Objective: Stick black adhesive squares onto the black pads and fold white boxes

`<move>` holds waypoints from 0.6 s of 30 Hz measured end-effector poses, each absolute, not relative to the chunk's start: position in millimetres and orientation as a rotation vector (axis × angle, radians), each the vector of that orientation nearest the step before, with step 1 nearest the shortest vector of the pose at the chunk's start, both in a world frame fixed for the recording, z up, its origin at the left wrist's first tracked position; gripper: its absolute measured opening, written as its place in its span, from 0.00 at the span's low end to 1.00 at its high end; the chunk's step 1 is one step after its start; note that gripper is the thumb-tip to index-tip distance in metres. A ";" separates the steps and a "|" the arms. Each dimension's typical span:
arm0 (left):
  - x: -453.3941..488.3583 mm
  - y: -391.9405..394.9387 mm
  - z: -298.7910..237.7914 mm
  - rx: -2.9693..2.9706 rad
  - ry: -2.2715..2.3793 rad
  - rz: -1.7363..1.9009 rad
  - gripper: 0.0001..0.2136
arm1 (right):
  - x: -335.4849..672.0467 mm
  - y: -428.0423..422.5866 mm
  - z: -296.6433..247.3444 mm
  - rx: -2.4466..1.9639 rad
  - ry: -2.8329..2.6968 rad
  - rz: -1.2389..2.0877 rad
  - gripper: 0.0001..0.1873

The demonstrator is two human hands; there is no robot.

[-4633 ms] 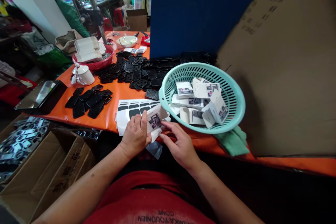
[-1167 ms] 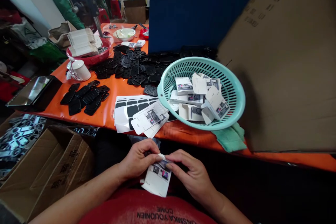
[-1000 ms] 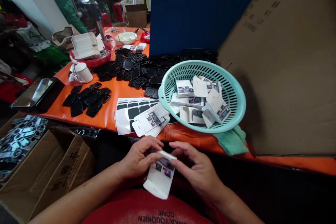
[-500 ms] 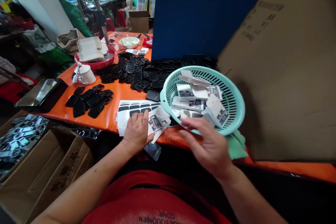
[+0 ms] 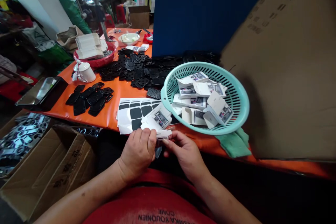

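Observation:
A small white carton is held between my two hands at the table's front edge. My left hand wraps round its left part, and the fingers and thumb of my right hand pinch its right end. Just beyond lies a flat printed carton, resting on white sheets of black stickers. To the right, a mint-green basket holds several white cartons, some with flaps standing up. My fingers hide much of the held carton.
Black plates spread over the orange table, with a smaller pile at left. A white cup stands near a red basket. A big cardboard sheet borders the right. Open boxes sit lower left.
My right hand has moved left and down from the basket's rim. My left hand has come off the flat cartons. Both hands now grip one carton, which looks formed into a box.

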State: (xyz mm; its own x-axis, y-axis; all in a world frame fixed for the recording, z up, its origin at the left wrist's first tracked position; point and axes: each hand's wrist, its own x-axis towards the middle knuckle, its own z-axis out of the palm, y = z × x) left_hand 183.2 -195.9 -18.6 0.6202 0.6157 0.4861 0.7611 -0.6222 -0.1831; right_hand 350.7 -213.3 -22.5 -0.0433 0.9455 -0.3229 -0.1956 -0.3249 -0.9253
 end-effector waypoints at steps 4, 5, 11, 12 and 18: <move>183.0 -201.2 -23.0 -2.608 -1.098 -0.548 0.17 | 355.2 -218.4 -22.9 -1.242 -0.925 1.626 0.17; 182.5 -203.0 -24.6 -2.651 -1.112 -0.537 0.16 | 356.0 -219.2 -23.5 -1.251 -0.948 1.638 0.16; 182.7 -211.5 -29.4 -3.176 -1.766 -0.485 0.05 | 366.2 -221.5 -24.2 -1.184 -1.529 1.062 0.05; 183.3 -212.5 -29.5 -3.226 -1.950 -0.587 0.07 | 369.9 -222.3 -25.7 -1.201 -1.569 0.867 0.05; 184.7 -223.7 -41.4 -3.366 -2.305 -1.516 0.33 | 384.3 -236.0 -49.2 -1.213 -1.445 0.768 0.07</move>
